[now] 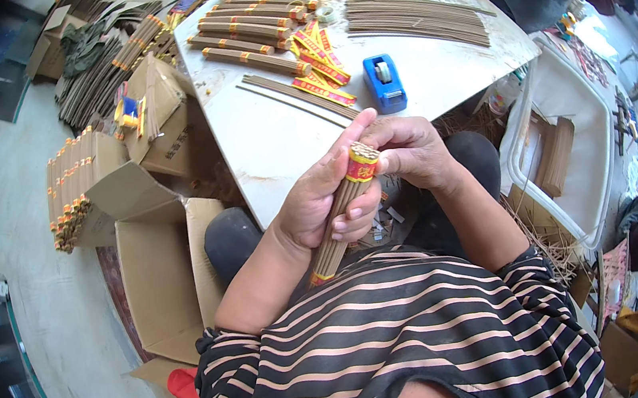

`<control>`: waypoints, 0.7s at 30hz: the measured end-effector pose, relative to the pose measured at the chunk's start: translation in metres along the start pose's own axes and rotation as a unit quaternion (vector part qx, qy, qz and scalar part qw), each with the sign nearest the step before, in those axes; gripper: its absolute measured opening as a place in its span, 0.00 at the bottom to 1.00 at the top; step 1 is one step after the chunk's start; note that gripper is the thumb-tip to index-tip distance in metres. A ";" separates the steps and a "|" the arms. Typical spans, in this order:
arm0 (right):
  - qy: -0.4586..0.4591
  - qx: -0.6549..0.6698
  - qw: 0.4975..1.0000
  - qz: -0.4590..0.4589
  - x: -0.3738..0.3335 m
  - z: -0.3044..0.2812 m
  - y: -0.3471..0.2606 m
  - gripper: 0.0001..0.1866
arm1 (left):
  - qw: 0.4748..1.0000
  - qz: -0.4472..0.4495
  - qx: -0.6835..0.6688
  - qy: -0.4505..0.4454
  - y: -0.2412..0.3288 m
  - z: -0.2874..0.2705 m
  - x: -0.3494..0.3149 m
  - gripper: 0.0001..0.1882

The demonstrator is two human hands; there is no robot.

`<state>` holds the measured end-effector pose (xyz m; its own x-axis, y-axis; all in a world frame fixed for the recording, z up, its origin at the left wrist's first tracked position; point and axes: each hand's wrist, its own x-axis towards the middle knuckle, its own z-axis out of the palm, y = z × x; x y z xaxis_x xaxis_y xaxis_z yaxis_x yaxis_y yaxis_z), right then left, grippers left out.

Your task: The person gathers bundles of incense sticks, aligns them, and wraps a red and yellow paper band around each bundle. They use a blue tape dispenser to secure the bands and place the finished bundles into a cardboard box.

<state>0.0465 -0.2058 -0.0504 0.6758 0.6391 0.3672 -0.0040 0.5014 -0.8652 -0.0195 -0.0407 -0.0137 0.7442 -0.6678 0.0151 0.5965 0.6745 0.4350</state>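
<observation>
At the near edge of a white table (pixel 248 148), in the head view, a bundle of thin brown sticks (pixel 340 201) slants upward in front of the person's striped shirt (pixel 390 310), held by both hands. The left hand (pixel 306 207) is closed around its length, fingers wrapped over the sticks; the right hand (pixel 420 155) is partly closed, its thumb and fingertips pinching at the red-and-yellow band (pixel 362 169) near the upper end. A 2nd band (pixel 320 278) shows at the lower end, so this bundle looks almost finished, though whether the upper band is fastened I cannot tell. Just beyond the hands stands a blue tape dispenser (pixel 394 97), with loose paper bands (pixel 322 70) near it. As for what is done, banded bundles (pixel 244 28) lie on the table and more are stacked (pixel 75 179) at the left beyond an open cardboard box (pixel 156 277). What seems left is the spread of loose sticks (pixel 416 21) at the table's far side.
</observation>
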 end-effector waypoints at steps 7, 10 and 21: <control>0.011 -0.074 0.996 0.055 0.001 0.005 0.003 0.09 | 0.998 0.018 0.052 0.031 0.003 0.005 -0.010 0.36; 0.010 0.008 0.992 0.124 -0.007 0.004 -0.013 0.18 | 0.988 0.006 0.107 0.112 0.004 0.014 -0.007 0.33; -0.021 0.064 0.993 0.094 0.005 0.027 -0.022 0.16 | 0.980 0.041 0.155 0.118 0.003 0.017 -0.010 0.33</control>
<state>0.0297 -0.1982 -0.0207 0.6233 0.7504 0.2201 -0.2220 0.4397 -0.8703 -0.0306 -0.0371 0.0028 0.8565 -0.4990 -0.1323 0.4396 0.5707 0.6935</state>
